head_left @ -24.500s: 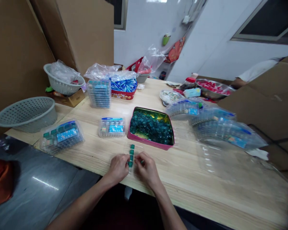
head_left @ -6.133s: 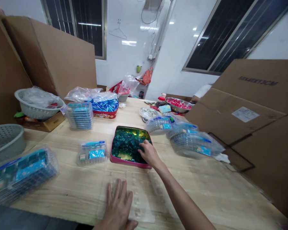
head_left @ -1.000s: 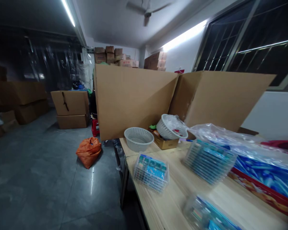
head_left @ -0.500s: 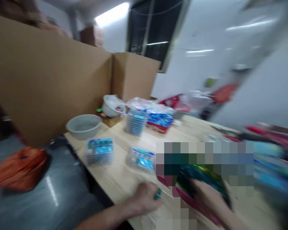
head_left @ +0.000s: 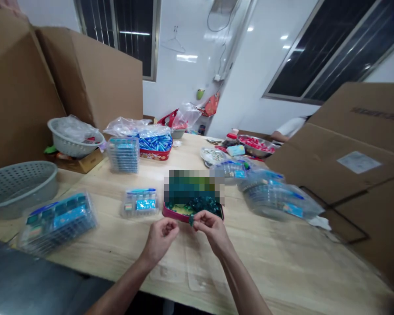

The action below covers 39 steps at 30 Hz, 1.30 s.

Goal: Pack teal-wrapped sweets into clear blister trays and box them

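My right hand (head_left: 212, 229) pinches a small dark-green piece (head_left: 191, 220) between thumb and fingertips. Just to its left, my left hand (head_left: 160, 240) is closed, its fingers curled; whatever it may hold is hidden. Both hands hover over the table's near part, in front of a pink-rimmed box (head_left: 174, 213). Shiny dark-green pieces (head_left: 206, 204) lie inside that box, whose back part is blurred out. Beyond my left hand rests a clear compartment case (head_left: 140, 203) with a blue pen and a blue packet.
At left stand a stack of clear cases (head_left: 61, 221) and a grey basin (head_left: 22, 188). Farther back are another case stack (head_left: 124, 155) and a red tin of blue pens (head_left: 155, 146). Clear cases (head_left: 276, 197) lie at right beside a cardboard sheet (head_left: 344, 153). A person's arm (head_left: 280, 135) shows behind.
The view has swung right. My right hand has come out of the box with a green piece. My left hand, which held a green piece, is now close beside it.
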Each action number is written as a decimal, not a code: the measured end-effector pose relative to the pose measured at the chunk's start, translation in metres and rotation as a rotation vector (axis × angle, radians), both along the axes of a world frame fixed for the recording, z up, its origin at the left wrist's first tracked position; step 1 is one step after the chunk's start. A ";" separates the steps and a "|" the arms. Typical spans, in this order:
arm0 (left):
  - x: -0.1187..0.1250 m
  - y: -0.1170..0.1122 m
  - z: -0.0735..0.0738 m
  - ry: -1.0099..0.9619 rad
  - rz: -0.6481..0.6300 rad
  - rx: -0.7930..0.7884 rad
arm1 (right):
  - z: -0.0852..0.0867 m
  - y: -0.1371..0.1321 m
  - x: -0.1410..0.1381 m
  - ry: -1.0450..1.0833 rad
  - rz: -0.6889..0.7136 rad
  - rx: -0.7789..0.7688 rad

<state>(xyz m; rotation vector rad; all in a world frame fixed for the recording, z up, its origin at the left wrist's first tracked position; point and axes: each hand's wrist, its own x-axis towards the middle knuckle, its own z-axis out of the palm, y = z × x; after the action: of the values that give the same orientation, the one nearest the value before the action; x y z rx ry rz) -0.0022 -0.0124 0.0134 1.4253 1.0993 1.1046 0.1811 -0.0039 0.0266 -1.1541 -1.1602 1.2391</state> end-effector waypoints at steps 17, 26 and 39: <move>-0.020 -0.032 0.016 0.178 0.056 0.397 | -0.012 -0.040 -0.057 0.373 0.040 -0.141; -0.040 -0.019 0.008 -0.062 -0.204 -0.049 | -0.010 -0.046 -0.055 0.044 0.213 0.026; -0.052 -0.055 -0.009 -0.239 -0.169 -0.457 | -0.023 -0.082 -0.062 -0.250 0.363 0.089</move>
<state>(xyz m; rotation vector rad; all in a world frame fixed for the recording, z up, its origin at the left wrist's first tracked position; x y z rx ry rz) -0.0546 -0.0675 0.0045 0.9779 0.9630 0.8130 0.1187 -0.0860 0.0041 -1.0838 -1.6516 1.3210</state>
